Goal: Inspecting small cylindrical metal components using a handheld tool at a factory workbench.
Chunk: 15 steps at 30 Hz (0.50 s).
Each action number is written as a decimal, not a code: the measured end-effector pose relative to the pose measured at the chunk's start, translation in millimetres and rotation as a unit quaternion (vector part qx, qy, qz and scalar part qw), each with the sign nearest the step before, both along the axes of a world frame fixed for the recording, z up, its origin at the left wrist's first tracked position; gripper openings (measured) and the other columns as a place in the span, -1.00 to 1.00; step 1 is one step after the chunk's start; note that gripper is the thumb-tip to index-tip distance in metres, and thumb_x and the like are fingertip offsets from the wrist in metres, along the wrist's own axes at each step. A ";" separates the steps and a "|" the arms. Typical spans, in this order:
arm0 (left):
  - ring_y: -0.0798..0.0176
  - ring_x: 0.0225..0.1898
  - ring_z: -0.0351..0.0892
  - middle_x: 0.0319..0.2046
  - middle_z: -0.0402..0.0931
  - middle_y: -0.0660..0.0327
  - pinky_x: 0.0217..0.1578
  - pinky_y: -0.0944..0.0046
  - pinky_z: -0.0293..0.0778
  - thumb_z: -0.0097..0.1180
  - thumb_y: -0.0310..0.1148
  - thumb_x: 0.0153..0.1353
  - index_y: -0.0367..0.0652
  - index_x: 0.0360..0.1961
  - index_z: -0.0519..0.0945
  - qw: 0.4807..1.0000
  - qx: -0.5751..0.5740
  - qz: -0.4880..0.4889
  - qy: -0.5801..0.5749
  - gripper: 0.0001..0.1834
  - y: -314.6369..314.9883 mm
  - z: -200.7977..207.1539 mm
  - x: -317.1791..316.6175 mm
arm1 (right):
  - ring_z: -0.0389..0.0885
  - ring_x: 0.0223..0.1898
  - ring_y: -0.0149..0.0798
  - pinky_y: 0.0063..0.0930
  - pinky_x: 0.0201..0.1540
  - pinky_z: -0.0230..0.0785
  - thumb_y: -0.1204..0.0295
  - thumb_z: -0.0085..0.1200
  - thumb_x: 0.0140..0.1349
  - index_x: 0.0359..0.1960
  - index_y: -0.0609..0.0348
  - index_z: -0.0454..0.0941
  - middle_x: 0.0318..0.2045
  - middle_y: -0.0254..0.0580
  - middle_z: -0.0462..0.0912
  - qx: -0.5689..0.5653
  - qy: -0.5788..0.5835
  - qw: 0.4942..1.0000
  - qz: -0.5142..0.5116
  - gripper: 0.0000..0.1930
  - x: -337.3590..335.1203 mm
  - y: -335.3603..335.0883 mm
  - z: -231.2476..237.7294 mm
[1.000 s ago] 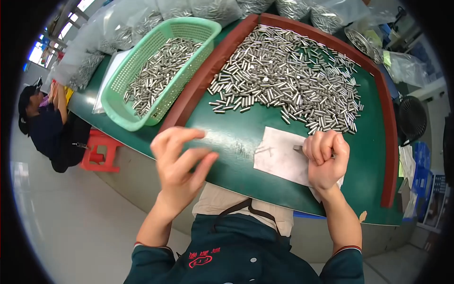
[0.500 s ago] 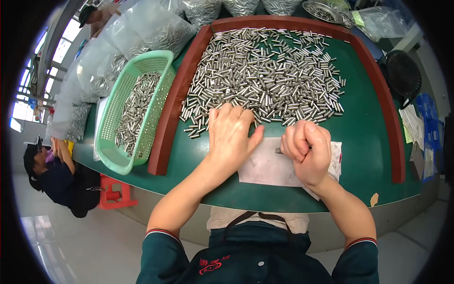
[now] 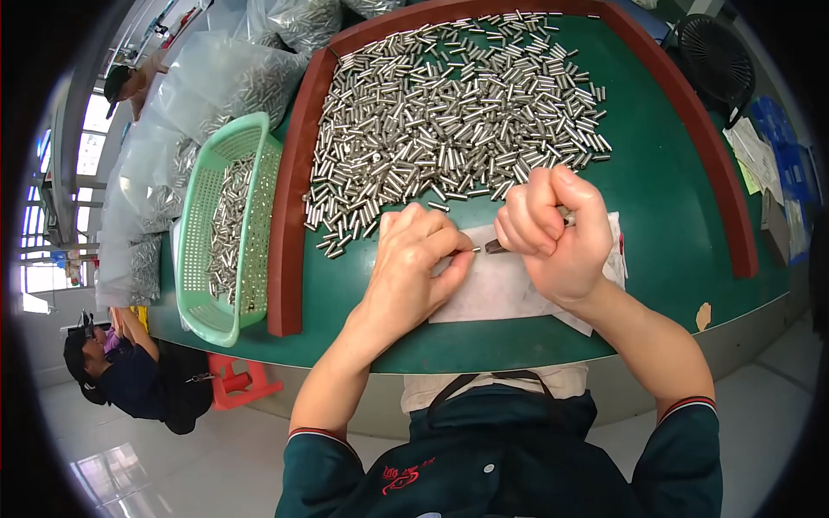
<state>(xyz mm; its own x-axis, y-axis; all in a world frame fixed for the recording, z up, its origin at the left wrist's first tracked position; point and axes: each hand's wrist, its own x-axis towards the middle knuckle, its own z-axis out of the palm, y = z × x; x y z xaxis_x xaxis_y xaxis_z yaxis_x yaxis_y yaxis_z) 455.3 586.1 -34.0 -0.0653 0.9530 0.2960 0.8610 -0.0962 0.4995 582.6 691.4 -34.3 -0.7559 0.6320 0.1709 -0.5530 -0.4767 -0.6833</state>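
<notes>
My left hand [image 3: 411,263] is closed, pinching a short metal pin [image 3: 476,249] between thumb and forefinger. Its end sticks out toward the right. Facing it, a small dark tool [image 3: 496,247] juts from my right hand [image 3: 560,237], which is curled tightly around it; the fist hides most of the tool, so its kind is unclear. Tool and pin lie close together, with a slight gap between them. Both hands are above a whitish sheet [image 3: 475,302] near the table's front edge. Just beyond them spreads a large heap of shiny metal pins [image 3: 449,121].
A dark red wooden border [image 3: 287,233] surrounds the heap on the green table [image 3: 643,164]. Left of it stands a green basket [image 3: 192,233] of pins, beside clear bags [image 3: 229,82]. A black fan [image 3: 713,65] and blue bins [image 3: 781,147] are at right. Another person [image 3: 129,371] sits at left.
My left hand has drawn back from the heap's edge and now pinches a pin beside the tool in my right hand. The whole view has shifted a little.
</notes>
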 end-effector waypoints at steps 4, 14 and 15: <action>0.24 -0.48 0.28 -0.58 0.35 0.30 -0.39 0.27 0.12 0.16 -0.51 -0.19 -0.15 -0.59 0.50 1.000 -0.005 0.001 -0.011 -0.91 -1.3 -3.2 1.2 | -0.14 -0.81 -0.51 -0.59 -0.70 -0.17 0.25 -0.46 0.24 -0.80 0.01 0.03 -0.89 -0.45 0.06 -0.007 -0.021 1.000 0.006 -0.59 -1.6 -3.2 -5.1; 0.23 -0.46 0.28 -0.57 0.34 0.30 -0.39 0.27 0.13 0.16 -0.51 -0.18 -0.14 -0.57 0.51 1.000 -0.002 0.003 -0.012 -0.91 -0.2 -2.9 -0.1 | -0.13 -0.81 -0.51 -0.59 -0.71 -0.17 0.27 -0.47 0.24 -0.79 0.01 0.03 -0.89 -0.45 0.06 0.003 -0.005 1.000 0.012 -0.60 -4.3 -2.0 -4.3; 0.23 -0.46 0.29 -0.57 0.34 0.29 -0.39 0.27 0.14 0.16 -0.52 -0.18 -0.14 -0.57 0.51 1.000 -0.004 0.004 -0.013 -0.91 -0.2 -3.1 -0.2 | -0.13 -0.81 -0.51 -0.59 -0.71 -0.17 0.27 -0.47 0.24 -0.79 0.01 0.04 -0.89 -0.45 0.06 0.006 -0.008 1.000 0.014 -0.59 -4.5 -2.0 -4.7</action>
<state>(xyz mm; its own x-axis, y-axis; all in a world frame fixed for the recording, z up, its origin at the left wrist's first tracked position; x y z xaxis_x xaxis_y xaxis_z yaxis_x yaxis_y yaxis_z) 455.1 586.0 -37.1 -0.0809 0.9549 0.2858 0.8481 -0.0847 0.5231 578.2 689.4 -39.0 -0.7763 0.6081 0.1660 -0.5281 -0.4838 -0.6979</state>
